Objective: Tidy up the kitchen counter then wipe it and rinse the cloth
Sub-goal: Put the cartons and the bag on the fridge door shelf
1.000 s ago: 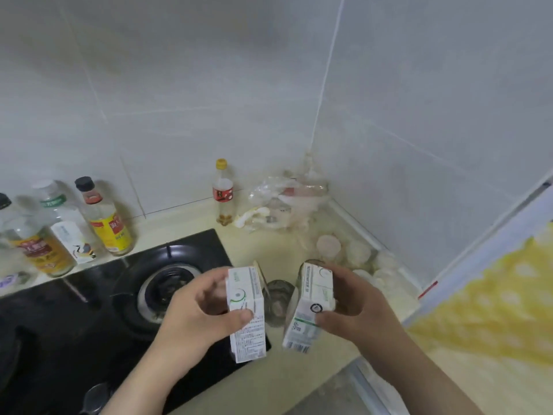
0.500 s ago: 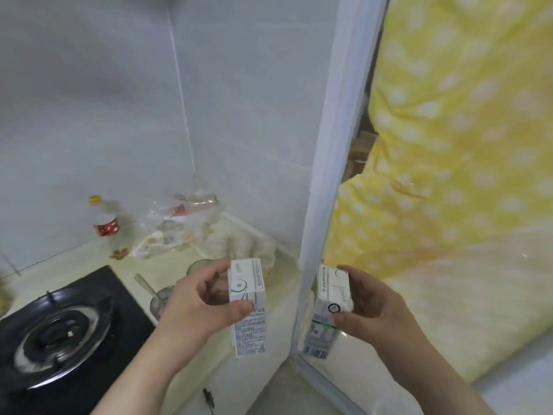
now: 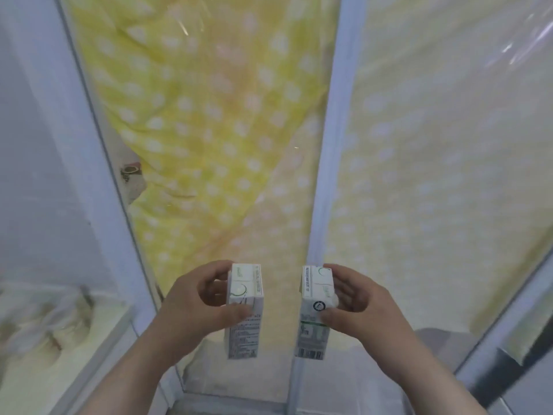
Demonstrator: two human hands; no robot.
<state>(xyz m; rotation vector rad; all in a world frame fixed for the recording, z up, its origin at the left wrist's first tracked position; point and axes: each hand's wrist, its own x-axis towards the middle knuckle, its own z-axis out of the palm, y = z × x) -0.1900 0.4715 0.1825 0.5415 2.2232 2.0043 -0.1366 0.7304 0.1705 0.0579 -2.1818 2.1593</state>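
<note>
a: while held beyond the counter's [image 3: 98, 320] edge: left carton [image 3: 244, 322], gripped in left hand [image 3: 191, 304]; right carton [image 3: 314, 322], gripped in right hand [image 3: 359, 307].
b: noted. tidying under way; wiping, rinsing outstanding.

white-green cartons [image 3: 245, 310], yellow white-dotted curtain [image 3: 209, 115]

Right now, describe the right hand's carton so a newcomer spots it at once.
Against the yellow dotted curtain, two white cartons are held low in the middle. The right carton, in the right hand, overlaps the pale door post. Unlike the left carton, it shows a round black mark and a green band.
</note>
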